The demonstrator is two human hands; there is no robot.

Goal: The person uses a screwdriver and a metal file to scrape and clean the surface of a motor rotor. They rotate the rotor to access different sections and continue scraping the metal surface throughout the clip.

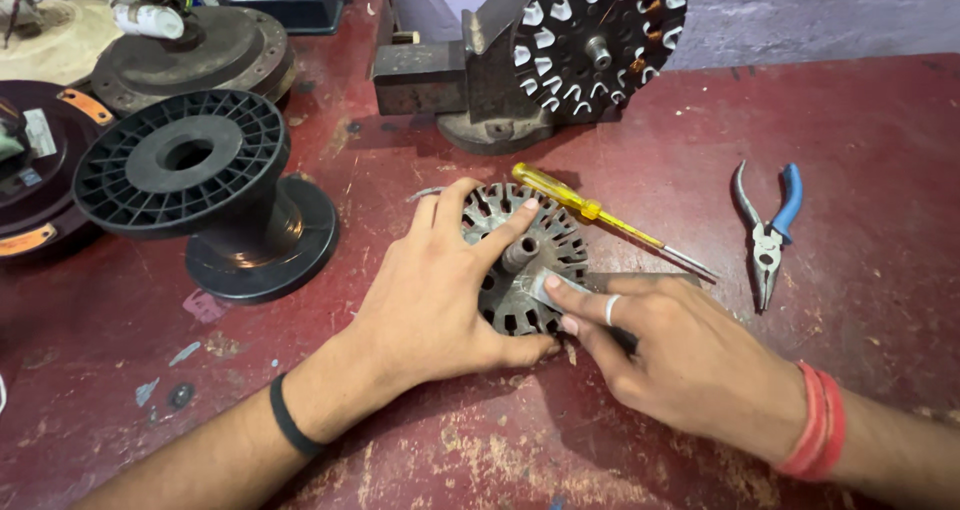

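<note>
A round slotted metal stator core lies flat on the worn red bench, with a short shaft stub in its middle. My left hand rests over its left side, fingers spread and holding it down, index finger reaching toward the shaft. My right hand, with a ring on one finger, pinches a small pale strip of insulating paper at the core's lower right slots.
A yellow-handled screwdriver lies just behind the core. Blue-handled pliers lie to the right. A black empty plastic spool stands on the left. A bench vise holding a stator with white slot liners stands behind. Motor housings crowd the far left.
</note>
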